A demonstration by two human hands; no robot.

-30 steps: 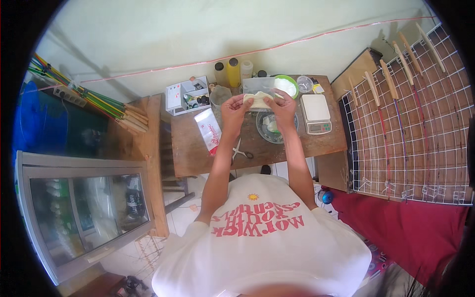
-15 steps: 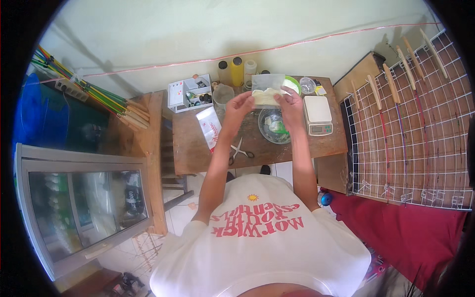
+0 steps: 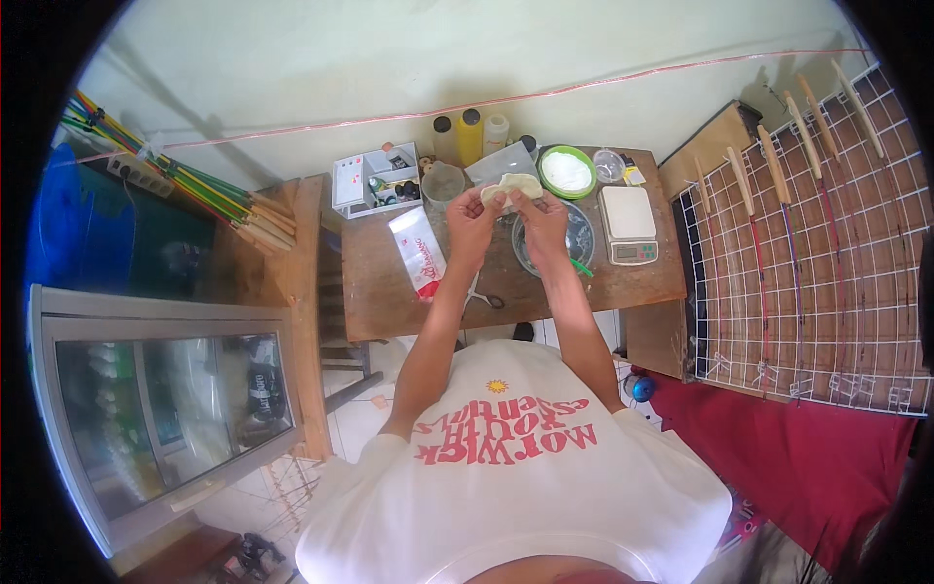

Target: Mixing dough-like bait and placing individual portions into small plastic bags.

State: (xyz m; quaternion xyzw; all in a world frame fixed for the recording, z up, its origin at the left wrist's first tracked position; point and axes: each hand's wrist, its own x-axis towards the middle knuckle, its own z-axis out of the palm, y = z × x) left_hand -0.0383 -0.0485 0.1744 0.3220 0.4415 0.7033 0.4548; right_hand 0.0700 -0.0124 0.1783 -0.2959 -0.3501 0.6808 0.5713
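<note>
Dough piece [image 3: 516, 182], long axis left-to-right, is pinched by the left hand [image 3: 472, 218] and right hand [image 3: 542, 224]; the right hand is nearer the clear bowl [image 3: 586, 234].

Bright light casts soft shadows on the wall [image 3: 370, 58]; edges bend toward black corners.

A matt, doughy surface is shown by the pale piece [image 3: 514, 185] at the far middle. The table [image 3: 379, 307] is made of brown wood, dulled and streaked. Smooth plastic is seen in the white scale [image 3: 628, 212] and the green bowl [image 3: 592, 175], both farther right; the packet [image 3: 416, 245] on the left is given a sheen (plastic film, apparently). At near right, matt red cloth [image 3: 788, 448] is draped.
</note>
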